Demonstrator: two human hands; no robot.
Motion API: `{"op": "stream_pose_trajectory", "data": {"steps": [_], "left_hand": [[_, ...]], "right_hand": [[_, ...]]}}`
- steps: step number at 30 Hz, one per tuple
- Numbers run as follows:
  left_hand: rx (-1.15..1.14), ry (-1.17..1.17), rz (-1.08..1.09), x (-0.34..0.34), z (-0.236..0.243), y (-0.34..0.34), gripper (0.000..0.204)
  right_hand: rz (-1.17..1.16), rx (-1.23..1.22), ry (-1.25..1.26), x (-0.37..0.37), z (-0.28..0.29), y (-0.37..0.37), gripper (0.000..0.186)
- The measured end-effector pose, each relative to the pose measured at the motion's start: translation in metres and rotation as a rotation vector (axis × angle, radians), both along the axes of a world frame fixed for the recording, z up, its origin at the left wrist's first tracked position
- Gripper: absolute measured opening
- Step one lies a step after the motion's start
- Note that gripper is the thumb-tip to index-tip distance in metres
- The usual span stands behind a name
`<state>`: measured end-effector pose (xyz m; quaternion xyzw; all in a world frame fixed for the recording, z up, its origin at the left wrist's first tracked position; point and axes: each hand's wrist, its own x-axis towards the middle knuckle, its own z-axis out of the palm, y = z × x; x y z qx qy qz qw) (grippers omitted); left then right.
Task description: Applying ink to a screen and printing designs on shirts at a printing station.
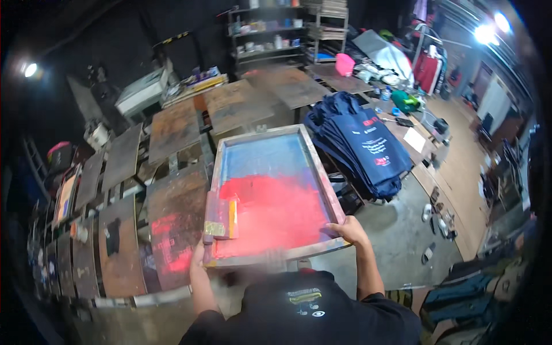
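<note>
A wooden screen-printing frame [324, 175] is held in front of me, tilted in view, with blue mesh showing at its far end. Wet red-pink ink [273, 213] covers the near part of the mesh. My right hand [349, 231] grips the near right corner, thumb over the rim. At the near left corner my left hand [198, 256] holds the frame from the side; most of its fingers are hidden. Close by it, a squeegee [221, 217] with yellow tape rests over the left rail and the ink.
Dark printing boards [175, 129] stand in rows to the left and ahead, one smeared with pink ink [178, 241]. A pile of navy printed fabric pieces [368, 144] lies at the right. Shelves [267, 40] hold containers at the back. Shoes [428, 253] lie on the floor.
</note>
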<state>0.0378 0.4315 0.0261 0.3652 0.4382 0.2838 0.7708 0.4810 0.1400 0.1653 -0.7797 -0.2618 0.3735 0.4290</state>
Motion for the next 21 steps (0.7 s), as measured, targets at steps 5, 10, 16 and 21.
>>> {"op": "stream_pose_trajectory", "data": {"steps": [5, 10, 16, 21], "left_hand": [[-0.066, 0.029, 0.123, 0.007, -0.034, -0.021, 0.049], [0.006, 0.134, 0.248, 0.069, 0.039, -0.064, 0.049], [-0.084, 0.082, 0.357, 0.078, -0.003, -0.062, 0.048], [-0.095, 0.111, 0.307, 0.112, 0.030, -0.067, 0.048]], "right_hand": [[0.138, 0.008, 0.024, 0.065, -0.007, 0.024, 0.039], [0.226, -0.024, 0.022, 0.100, 0.009, 0.044, 0.041], [0.293, -0.082, -0.053, 0.144, 0.004, 0.063, 0.039], [0.300, 0.029, 0.053, 0.172, -0.021, 0.071, 0.037]]}}
